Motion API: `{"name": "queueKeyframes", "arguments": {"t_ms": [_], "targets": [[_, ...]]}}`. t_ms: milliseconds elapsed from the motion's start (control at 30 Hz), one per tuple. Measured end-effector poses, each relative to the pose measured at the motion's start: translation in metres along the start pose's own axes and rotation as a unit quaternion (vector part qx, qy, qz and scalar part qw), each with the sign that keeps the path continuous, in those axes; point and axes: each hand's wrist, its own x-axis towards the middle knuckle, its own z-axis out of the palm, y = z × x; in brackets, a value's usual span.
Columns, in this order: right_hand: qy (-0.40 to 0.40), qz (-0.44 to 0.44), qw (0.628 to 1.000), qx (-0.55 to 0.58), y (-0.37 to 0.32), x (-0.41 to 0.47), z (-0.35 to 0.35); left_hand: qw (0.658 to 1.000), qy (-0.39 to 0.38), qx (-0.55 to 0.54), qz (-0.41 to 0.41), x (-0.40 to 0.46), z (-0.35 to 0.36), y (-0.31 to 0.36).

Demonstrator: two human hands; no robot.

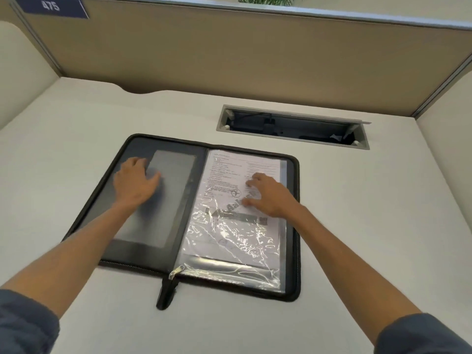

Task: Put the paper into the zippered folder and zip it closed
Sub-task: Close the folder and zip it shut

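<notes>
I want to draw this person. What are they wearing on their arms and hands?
Both hands are bare: the left hand and right hand show no gloves, rings or watch. The forearms are bare too. Dark grey-blue sleeves are pushed up near the elbows on both arms.

1. Left arm: the forearm is bare from the wrist to near the elbow.
2. Left sleeve (24, 325): dark grey-blue fabric with a soft matte texture, pushed up and bunched near the elbow.
3. Right arm: the forearm is bare over the same span.
4. Right sleeve (421, 335): the same dark grey-blue fabric, also gathered near the elbow.
5. Left hand (135, 181) and right hand (270, 198): bare, without gloves.
</notes>
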Motion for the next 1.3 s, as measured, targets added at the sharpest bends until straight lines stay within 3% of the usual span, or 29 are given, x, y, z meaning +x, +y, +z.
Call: {"name": "queueKeyframes", "arguments": {"t_ms": [100, 233, 467, 633, 800, 1000, 1167, 1300], "targets": [[0.007, 0.014, 1.000, -0.014, -0.012, -0.015, 0.009, 0.991, -0.022, 0.083, -0.101, -0.013, -0.011, -0.033], [0.053, -0.008, 0.996, 0.072, -0.045, -0.032, 0.014, 0.965, -0.081, 0.134, -0.210, -0.027, -0.022, -0.064], [0.131, -0.066, 0.980, 0.134, -0.123, -0.047, 0.013, 0.974, -0.083, 0.052, -0.205, -0.023, -0.059, -0.073], [0.195, -0.076, 0.961, 0.182, -0.170, -0.047, 0.001, 0.985, -0.045, -0.020, -0.163, -0.018, -0.119, -0.058], [0.180, -0.079, 0.958, 0.207, -0.211, -0.044, -0.022, 0.985, -0.064, -0.147, -0.062, -0.014, -0.180, -0.022], [0.180, -0.051, 0.941, 0.283, -0.239, -0.056, -0.057, 0.921, -0.160, -0.346, 0.079, -0.047, -0.220, 0.046], [0.223, -0.015, 0.917, 0.330, -0.224, -0.085, -0.077, 0.884, -0.209, -0.388, 0.153, -0.075, -0.204, 0.095], [0.205, 0.013, 0.910, 0.361, -0.190, -0.109, -0.084, 0.872, -0.244, -0.386, 0.180, -0.092, -0.179, 0.122]]}}
